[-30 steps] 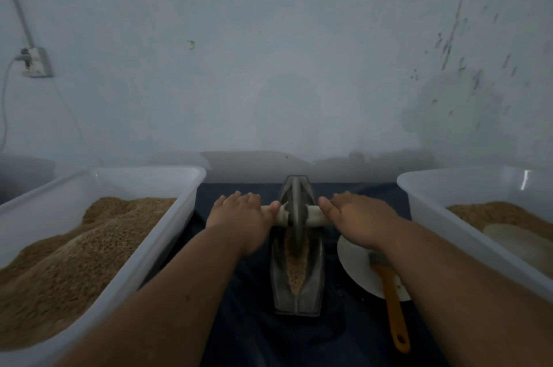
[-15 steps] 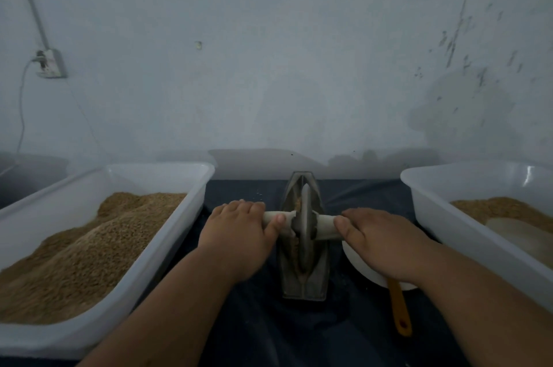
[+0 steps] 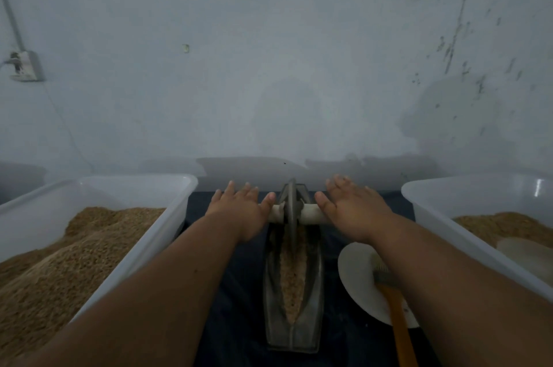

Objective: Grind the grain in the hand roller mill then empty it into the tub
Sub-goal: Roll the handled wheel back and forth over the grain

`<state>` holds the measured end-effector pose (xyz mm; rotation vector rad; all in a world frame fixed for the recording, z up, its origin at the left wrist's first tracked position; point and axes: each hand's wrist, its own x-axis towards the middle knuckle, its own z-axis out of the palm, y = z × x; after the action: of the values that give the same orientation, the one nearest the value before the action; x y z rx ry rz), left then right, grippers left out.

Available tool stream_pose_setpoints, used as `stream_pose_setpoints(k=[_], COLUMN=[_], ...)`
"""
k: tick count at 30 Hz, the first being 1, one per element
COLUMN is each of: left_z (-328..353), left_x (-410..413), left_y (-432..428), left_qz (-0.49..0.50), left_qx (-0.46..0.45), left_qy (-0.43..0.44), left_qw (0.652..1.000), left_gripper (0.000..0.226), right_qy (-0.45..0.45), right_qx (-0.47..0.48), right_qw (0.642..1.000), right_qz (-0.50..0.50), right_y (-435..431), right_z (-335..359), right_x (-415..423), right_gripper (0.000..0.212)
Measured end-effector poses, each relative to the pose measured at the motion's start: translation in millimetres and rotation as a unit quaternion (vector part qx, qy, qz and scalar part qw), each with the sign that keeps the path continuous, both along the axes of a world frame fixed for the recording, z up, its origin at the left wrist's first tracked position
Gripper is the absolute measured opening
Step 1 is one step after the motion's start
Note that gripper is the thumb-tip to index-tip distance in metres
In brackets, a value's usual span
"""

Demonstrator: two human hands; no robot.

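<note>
Left hand (image 3: pixel 239 211) is lying flat, fingers straight and spread, palm pressing on the left end of the white handle (image 3: pixel 311 214); the thumb is touching the bar, not wrapping it. Right hand (image 3: pixel 353 211) is doing the same on the right end. Wheel (image 3: pixel 290 205) is sitting at the far end of the mill trough (image 3: pixel 294 333), between both hands. Grain (image 3: pixel 291 277) is lying along the trough, near side of the wheel. Trough is sitting between left tub (image 3: pixel 134 184) and right tub (image 3: pixel 449 187), both holding grain.
</note>
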<state>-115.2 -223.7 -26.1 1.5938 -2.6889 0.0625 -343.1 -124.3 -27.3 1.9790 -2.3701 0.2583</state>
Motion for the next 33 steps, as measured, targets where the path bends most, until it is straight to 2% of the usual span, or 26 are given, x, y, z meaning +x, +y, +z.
stream_pose_setpoints(k=[4,7,10,12,14,18,22,26,30,31,33], left_z=[1.4,1.6,-2.1,-4.1,-3.6,1.4,2.2,-3.7,-10.8,-10.4,-8.2], left_x=[0.0,7.1,21.3,34.0,45.1,57.0,61.1,57.9,42.2,35.7,24.2], left_y=[10.8,33.0,62.8,82.0,101.0,126.8,132.5,118.5,83.8,72.8,52.4], left_qz=[-0.015,-0.035,-0.039,-0.034,-0.034,-0.054,-0.051,-0.042,-0.02,-0.013,-0.007], left_qx=[-0.023,-0.058,-0.072,-0.079,-0.106,-0.139,-0.139,-0.122,-0.043,-0.03,-0.016], left_qy=[0.009,-0.016,-0.009,0.023,0.058,0.084,0.091,0.079,0.063,0.058,0.04], left_qw=[1.0,0.998,0.997,0.996,0.992,0.985,0.985,0.988,0.997,0.998,0.999], left_gripper=[0.067,0.06,0.059,0.078,0.098,0.108,0.105,0.103,0.077,0.073,0.07], right_qy=[-0.027,-0.04,-0.032,-0.03,-0.022,-0.033,-0.03,-0.007,0.02,0.01,-0.009], right_qx=[0.007,0.017,0.017,0.0,-0.033,-0.057,-0.054,-0.045,-0.03,-0.018,0.015], right_qw=[1.0,0.999,0.999,0.999,0.997,0.994,0.994,0.995,0.996,0.998,0.999], right_qz=[0.01,0.026,0.023,0.043,0.063,0.088,0.095,0.09,0.076,0.066,0.047], right_y=[9.5,31.8,62.2,82.4,101.3,125.2,129.7,116.1,79.5,68.0,46.4], right_z=[-5.3,-1.8,6.2,5.9,2.3,2.5,7.7,11.0,10.9,10.0,7.5], right_x=[0.8,9.9,25.2,33.1,37.8,44.1,47.4,45.9,35.7,30.7,21.6], right_gripper=[0.075,0.073,0.083,0.085,0.076,0.066,0.068,0.087,0.098,0.099,0.087])
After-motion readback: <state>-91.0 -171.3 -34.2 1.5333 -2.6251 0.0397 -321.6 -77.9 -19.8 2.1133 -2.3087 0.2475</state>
